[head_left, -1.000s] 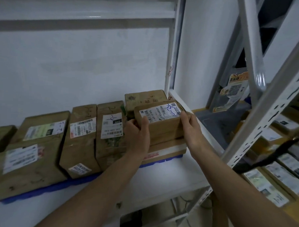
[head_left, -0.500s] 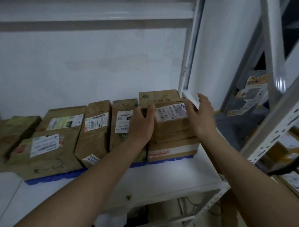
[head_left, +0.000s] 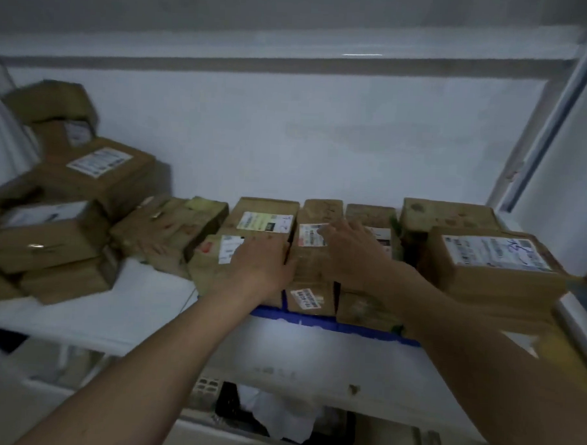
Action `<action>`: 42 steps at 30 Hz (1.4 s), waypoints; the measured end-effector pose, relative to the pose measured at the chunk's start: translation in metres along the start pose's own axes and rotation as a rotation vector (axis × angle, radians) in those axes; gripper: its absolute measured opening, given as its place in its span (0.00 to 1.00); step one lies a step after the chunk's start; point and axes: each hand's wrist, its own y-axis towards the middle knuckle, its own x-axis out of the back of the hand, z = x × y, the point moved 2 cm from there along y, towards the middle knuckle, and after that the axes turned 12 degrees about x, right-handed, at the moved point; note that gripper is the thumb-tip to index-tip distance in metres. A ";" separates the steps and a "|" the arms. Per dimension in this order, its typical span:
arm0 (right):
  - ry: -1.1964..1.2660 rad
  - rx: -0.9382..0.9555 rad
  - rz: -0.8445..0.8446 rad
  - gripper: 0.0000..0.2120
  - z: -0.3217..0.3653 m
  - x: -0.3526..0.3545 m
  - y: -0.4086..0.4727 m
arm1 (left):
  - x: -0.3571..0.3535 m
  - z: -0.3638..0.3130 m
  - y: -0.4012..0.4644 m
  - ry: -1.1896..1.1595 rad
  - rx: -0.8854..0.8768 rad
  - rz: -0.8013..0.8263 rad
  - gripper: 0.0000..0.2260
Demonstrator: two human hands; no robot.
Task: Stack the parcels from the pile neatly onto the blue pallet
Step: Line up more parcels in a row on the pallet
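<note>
Reaching over a white shelf (head_left: 146,320), both bare hands lay flat on a row of brown parcels. The left hand (head_left: 262,259) rested palm-down, fingers loosely extended, on a low parcel with a white label (head_left: 213,262) at the left end of the row; it gripped nothing. The right hand (head_left: 348,248) hovered over or touched the tall middle parcel (head_left: 312,256), fingers spread and fairly straight; whether its fingertips made contact could not be told through the motion blur.

The blue pallet (head_left: 315,319) showed only as a thin blue edge under the row, at about 6 o'clock from the hands. On it stood several parcels side by side: the labelled low one, a parcel with a yellowish label (head_left: 263,217) behind it, the tall middle one, and another narrow parcel (head_left: 369,219) just beside it toward 3 o'clock. At the far right end, at 3 o'clock, a parcel with blue handwriting on its label (head_left: 492,261) sat on top of others, with a further brown parcel (head_left: 447,214) behind it.

The pile (head_left: 60,212) of loose parcels lay well apart at 9 o'clock, heaped against the white wall (head_left: 322,139), some tilted, several with white labels.
</note>
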 end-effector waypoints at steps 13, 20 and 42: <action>0.073 0.179 0.086 0.24 0.175 -0.008 0.099 | 0.070 0.202 -0.014 -0.053 0.200 -0.002 0.16; 0.111 0.244 0.114 0.24 0.274 -0.026 0.151 | 0.093 0.308 -0.017 -0.083 0.311 0.005 0.14; 0.530 0.045 0.095 0.31 0.395 -0.080 0.261 | 0.091 0.491 0.039 -0.613 0.462 -0.012 0.31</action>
